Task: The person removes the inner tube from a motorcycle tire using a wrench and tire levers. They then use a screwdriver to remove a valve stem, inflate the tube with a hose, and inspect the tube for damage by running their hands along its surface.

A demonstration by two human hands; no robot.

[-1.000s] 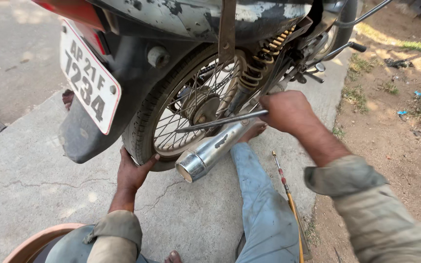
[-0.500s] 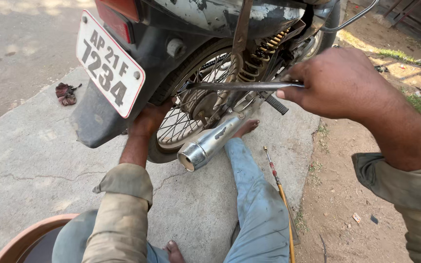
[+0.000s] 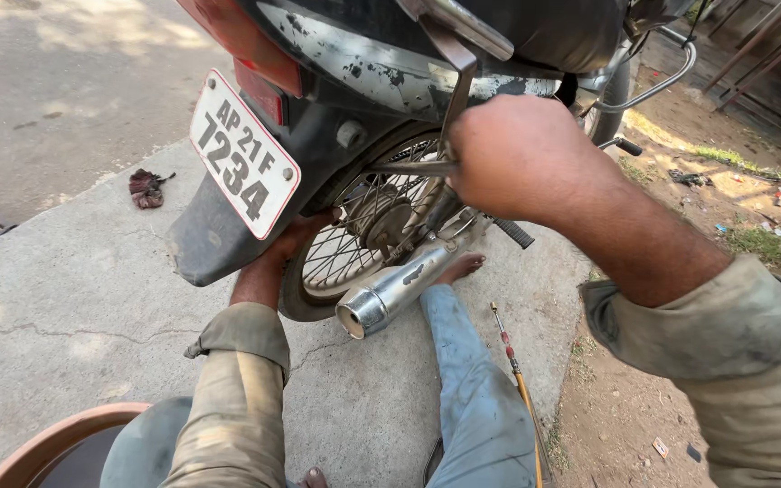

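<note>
Since the frame half a second back, my right hand (image 3: 522,158) has come in closer to the camera and now fills the middle of the view, and the motorcycle's rear has slid up and left, so the number plate (image 3: 244,155) sits nearer the centre.

Nearest to me, at the bottom left, is the rim of a terracotta-coloured bowl (image 3: 42,440). Just past it my left sleeve runs up to my left hand (image 3: 284,251), which presses against the rear tyre (image 3: 293,291) under the dark mudguard (image 3: 205,248); the fingers are partly hidden behind the guard, so I cannot tell how that grip is set. My blue-trousered leg (image 3: 476,389) stretches along the concrete floor (image 3: 74,298) to a bare foot (image 3: 465,265) beside the wheel, and a thin red-and-yellow rod (image 3: 517,380) lies on the ground just right of the leg.

The chrome exhaust pipe (image 3: 395,291) points toward me, low beside the spoked wheel. Above it, my right hand's grip is pressed together around a long metal bar (image 3: 409,168) that runs level across the wheel, just under the seat frame. A black foot peg (image 3: 512,233) sticks out below my wrist.

Farther off, a dark red rag (image 3: 148,188) lies on the concrete at the left, and dirt with patches of grass lies at the far right.
</note>
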